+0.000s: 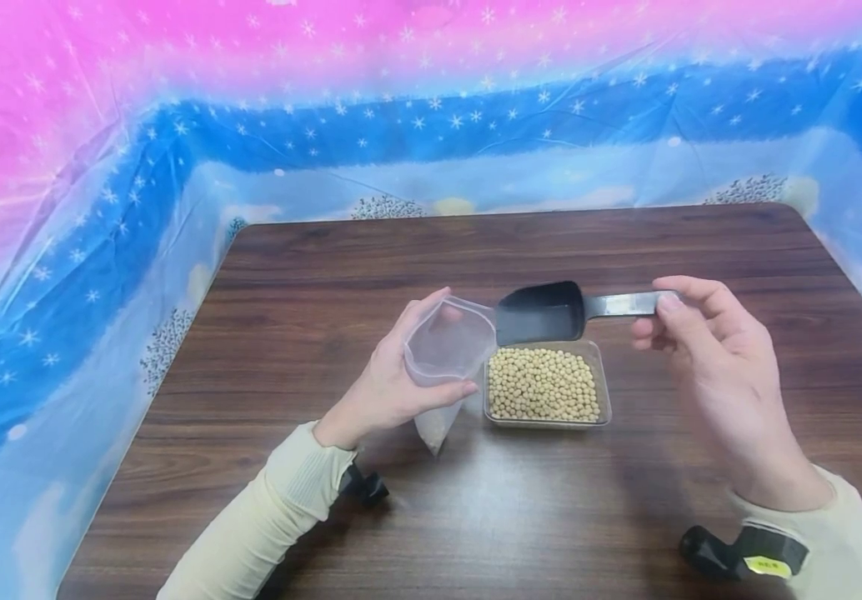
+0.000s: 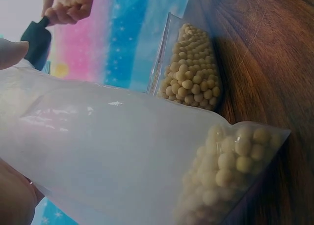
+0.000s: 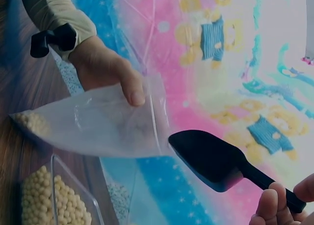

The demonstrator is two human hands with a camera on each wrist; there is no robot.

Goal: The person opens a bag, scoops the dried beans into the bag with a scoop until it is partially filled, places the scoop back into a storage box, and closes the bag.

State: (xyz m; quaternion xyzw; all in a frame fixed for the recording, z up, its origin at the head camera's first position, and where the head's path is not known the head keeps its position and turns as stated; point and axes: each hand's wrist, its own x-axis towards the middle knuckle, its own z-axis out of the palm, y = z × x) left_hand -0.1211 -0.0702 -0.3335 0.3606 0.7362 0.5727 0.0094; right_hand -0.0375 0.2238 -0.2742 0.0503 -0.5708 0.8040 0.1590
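Observation:
My left hand (image 1: 393, 375) grips a translucent zip bag (image 1: 449, 342) near its top, thumb on the near side and fingers behind, with its mouth spread wide. Soybeans (image 2: 225, 171) fill the bag's bottom corner, seen in the left wrist view. In my right hand (image 1: 731, 375) the handle of a black scoop (image 1: 543, 312) is pinched between thumb and fingers. The scoop's bowl looks empty, its front lip right at the bag's mouth. Below the scoop, a clear rectangular box (image 1: 547, 425) on the table holds many loose soybeans (image 1: 543, 383).
The brown wood-grain table (image 1: 311, 275) has rounded far corners. Behind and left of it hangs a pink and blue patterned cloth (image 1: 371, 125). Black wrist mounts (image 1: 739, 554) sit below both cuffs.

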